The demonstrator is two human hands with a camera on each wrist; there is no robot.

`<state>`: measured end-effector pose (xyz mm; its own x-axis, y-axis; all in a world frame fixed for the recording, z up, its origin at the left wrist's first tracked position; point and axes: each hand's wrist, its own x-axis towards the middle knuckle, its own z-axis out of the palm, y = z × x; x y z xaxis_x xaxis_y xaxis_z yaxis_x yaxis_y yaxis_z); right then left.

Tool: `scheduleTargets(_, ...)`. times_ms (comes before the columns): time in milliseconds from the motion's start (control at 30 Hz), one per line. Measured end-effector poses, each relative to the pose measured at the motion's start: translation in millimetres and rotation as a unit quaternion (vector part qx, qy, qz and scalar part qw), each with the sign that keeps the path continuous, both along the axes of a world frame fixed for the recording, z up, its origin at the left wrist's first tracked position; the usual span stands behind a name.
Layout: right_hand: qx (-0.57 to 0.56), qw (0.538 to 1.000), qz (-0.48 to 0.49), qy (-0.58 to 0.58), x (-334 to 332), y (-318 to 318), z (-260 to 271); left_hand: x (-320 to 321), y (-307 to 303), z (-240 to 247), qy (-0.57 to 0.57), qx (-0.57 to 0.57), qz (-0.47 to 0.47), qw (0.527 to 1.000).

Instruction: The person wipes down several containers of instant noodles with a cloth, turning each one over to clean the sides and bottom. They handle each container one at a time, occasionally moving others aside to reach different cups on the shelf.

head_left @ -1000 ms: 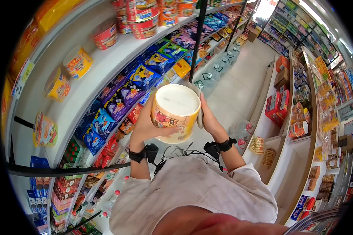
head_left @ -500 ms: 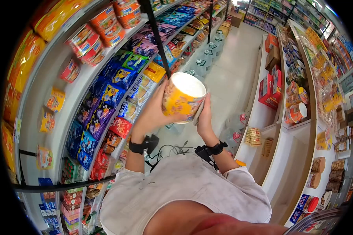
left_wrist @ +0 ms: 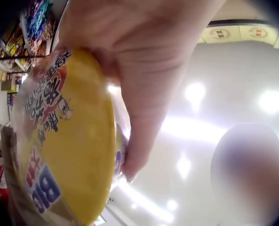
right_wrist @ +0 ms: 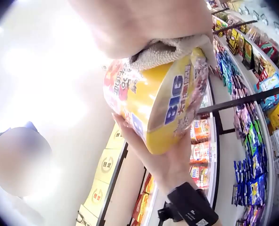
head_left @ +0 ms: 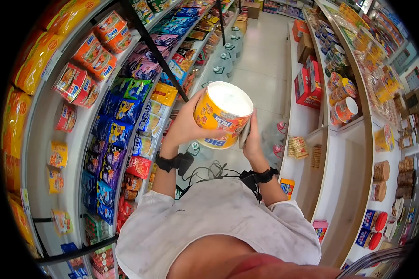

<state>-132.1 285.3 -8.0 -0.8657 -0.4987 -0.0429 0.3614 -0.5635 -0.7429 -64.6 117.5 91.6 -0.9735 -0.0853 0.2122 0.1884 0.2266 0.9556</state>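
Between both hands is a large yellow instant noodle tub point(head_left: 208, 113), its white base facing up towards the head camera. The left hand point(head_left: 187, 122) grips the tub's left side, fingers curled round it and thumb across the printed front. In the left wrist view the yellow lid end point(left_wrist: 85, 141) shows, with BIG lettering under clear wrap. The right hand point(head_left: 253, 142) holds a grey cloth point(right_wrist: 165, 52) against the tub's other side. From the head, only a narrow strip of that cloth shows beside the palm.
On the left shelf stand several noodle tubs point(head_left: 75, 83), with bagged snacks point(head_left: 111, 144) on lower tiers. A black shelf post point(head_left: 156, 51) rises close behind the left hand. Large water bottles point(head_left: 222, 67) line the aisle floor. The right shelf point(head_left: 342, 158) carries more tubs and packets.
The tub has turned in the hands, so the BIG lettering now faces the head camera where cartoon print was. The head view has shifted, bringing more of the left shelf's noodle tubs into sight.
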Motion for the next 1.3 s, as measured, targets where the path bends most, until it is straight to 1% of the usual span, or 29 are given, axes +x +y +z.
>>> scheduleTargets(100,0.015,0.999,-0.047,0.015,-2,4,12,-18,-28,-26,-0.008,0.100,-0.087,0.991)
scheduleTargets(133,0.009,0.999,-0.052,-0.002,-1,5,18,-18,-36,-33,-0.060,0.172,-0.092,0.979)
scheduleTargets(233,0.064,0.994,-0.047,0.069,4,2,29,-25,-52,-49,-0.061,0.225,-0.089,0.968)
scheduleTargets(267,0.068,0.993,-0.063,0.068,6,-2,29,-31,-57,-55,0.014,0.177,-0.105,0.979)
scheduleTargets(333,0.078,0.990,-0.095,0.067,9,-9,30,-32,-66,-42,0.048,0.087,-0.061,0.993)
scheduleTargets(367,0.103,0.984,-0.111,0.095,11,-12,31,-31,-70,-34,0.067,0.044,-0.037,0.996)
scheduleTargets(400,0.128,0.976,-0.126,0.121,15,-16,31,-26,-76,-27,0.029,0.039,-0.053,0.997)
scheduleTargets(433,0.152,0.967,-0.140,0.146,19,-20,33,-21,-78,-25,0.065,0.015,-0.067,0.996)
scheduleTargets(500,0.224,0.936,-0.163,0.218,32,-30,43,-8,-75,-21,0.136,-0.036,-0.097,0.985)
scheduleTargets(533,0.260,0.916,-0.173,0.252,37,-33,50,-3,-61,-14,0.160,-0.063,-0.047,0.984)
scheduleTargets(633,0.196,0.954,-0.156,0.163,42,-43,61,4,-53,-21,0.202,-0.037,0.009,0.979)
scheduleTargets(667,0.165,0.968,-0.122,0.147,38,-44,63,8,-55,-21,0.204,-0.013,0.005,0.979)
scheduleTargets(767,0.188,0.954,-0.118,0.203,25,-54,54,16,-74,-31,0.177,0.089,-0.046,0.979)
scheduleTargets(800,0.205,0.958,-0.075,0.186,36,-57,79,18,-81,-32,0.178,0.107,-0.058,0.976)
scheduleTargets(867,0.197,0.970,-0.022,0.140,27,-63,71,23,-91,-35,0.177,0.146,-0.080,0.970)
scheduleTargets(900,0.193,0.974,0.005,0.116,21,-66,66,27,-96,-37,0.176,0.158,-0.077,0.968)
scheduleTargets(933,0.161,0.984,0.025,0.076,16,-69,62,31,-101,-39,0.175,0.170,-0.073,0.967)
scheduleTargets(967,0.112,0.992,-0.004,0.063,15,-75,53,36,-106,-41,0.173,0.182,-0.070,0.965)
scheduleTargets(1033,0.013,0.997,-0.062,0.039,16,-91,50,47,-108,-51,0.118,0.302,-0.028,0.946)
scheduleTargets(1067,-0.077,0.994,-0.045,0.064,18,-97,51,49,-109,-57,0.089,0.359,-0.008,0.929)
scheduleTargets(1133,-0.098,0.990,-0.093,0.032,39,-131,77,41,-109,-96,0.152,0.437,0.029,0.886)
scheduleTargets(1167,-0.108,0.987,-0.117,0.015,49,-142,82,38,-107,-108,0.181,0.473,0.047,0.861)
scheduleTargets(1200,-0.132,0.988,-0.070,0.048,54,-146,78,36,-101,-104,0.238,0.455,0.065,0.856)
scheduleTargets(1267,-0.130,0.988,-0.047,0.065,69,-160,63,37,-103,-112,0.241,0.373,0.154,0.883)
scheduleTargets(1300,-0.128,0.988,-0.036,0.074,77,-165,55,35,-108,-111,0.245,0.364,0.183,0.880)
